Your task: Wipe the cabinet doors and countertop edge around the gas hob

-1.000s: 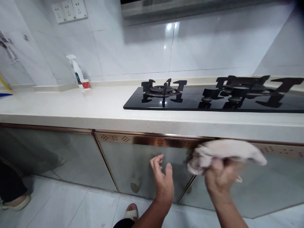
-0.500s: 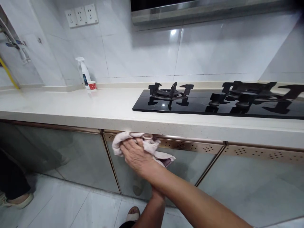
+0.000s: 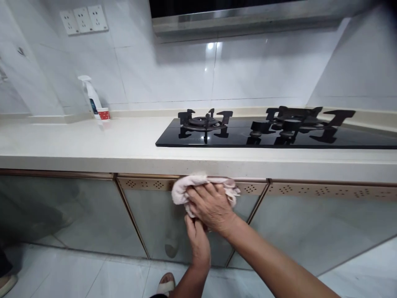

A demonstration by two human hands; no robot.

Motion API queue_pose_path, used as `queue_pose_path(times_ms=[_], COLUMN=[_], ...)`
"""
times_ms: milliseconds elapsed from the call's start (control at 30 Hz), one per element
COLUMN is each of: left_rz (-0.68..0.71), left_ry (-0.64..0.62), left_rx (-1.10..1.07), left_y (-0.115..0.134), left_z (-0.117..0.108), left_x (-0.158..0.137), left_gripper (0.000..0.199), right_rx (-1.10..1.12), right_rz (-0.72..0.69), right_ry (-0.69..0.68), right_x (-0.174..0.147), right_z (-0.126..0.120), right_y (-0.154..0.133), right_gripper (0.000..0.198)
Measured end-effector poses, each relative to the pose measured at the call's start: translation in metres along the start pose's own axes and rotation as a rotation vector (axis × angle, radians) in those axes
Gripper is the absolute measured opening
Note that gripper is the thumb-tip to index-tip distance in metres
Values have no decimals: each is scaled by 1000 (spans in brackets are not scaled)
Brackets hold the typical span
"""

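My right hand presses a pale pinkish cloth against the perforated copper-coloured strip at the top of a cabinet front, right under the counter's edge. Its fingers bend over the bunched fabric. Just below, my left hand is raised, with its fingers closed at the cloth's lower end. The right hand partly covers those fingertips. Behind both hands is the glossy grey-green cabinet panel.
Above lies the white countertop with a black gas hob. A white spray bottle and a red-and-white cup stand by the wall. Another person's shoe shows at the lower left.
My right hand has slid the cloth to the right along the strip. My left hand, mostly hidden behind the right forearm before, now shows below the cloth. The view has shifted right.
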State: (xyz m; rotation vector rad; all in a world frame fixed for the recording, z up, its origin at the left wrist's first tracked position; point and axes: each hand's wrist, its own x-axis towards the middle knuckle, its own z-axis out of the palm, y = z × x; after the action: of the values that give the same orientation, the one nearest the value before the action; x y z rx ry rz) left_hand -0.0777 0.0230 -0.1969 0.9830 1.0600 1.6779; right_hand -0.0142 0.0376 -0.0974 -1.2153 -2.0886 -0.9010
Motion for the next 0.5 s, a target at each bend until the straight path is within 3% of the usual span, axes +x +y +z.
queue_pose_path(times_ms=[233,433,500], left_rz=[-61,-112,-140], left_ry=[-80,-125,-128], left_rx=[76,89,73], left_y=[-9,-13,-12], left_z=[7,15,17], left_x=[-13,-14,-13], left_gripper=[33,36,35], right_rx=[-402,-293,-161], right_rz=[141,225,332], right_ry=[87,87,143], right_x=[-104,-145,-149], right_z=[-35,-18,-16], right_y=[109,165,175], right_gripper=[25,29,33])
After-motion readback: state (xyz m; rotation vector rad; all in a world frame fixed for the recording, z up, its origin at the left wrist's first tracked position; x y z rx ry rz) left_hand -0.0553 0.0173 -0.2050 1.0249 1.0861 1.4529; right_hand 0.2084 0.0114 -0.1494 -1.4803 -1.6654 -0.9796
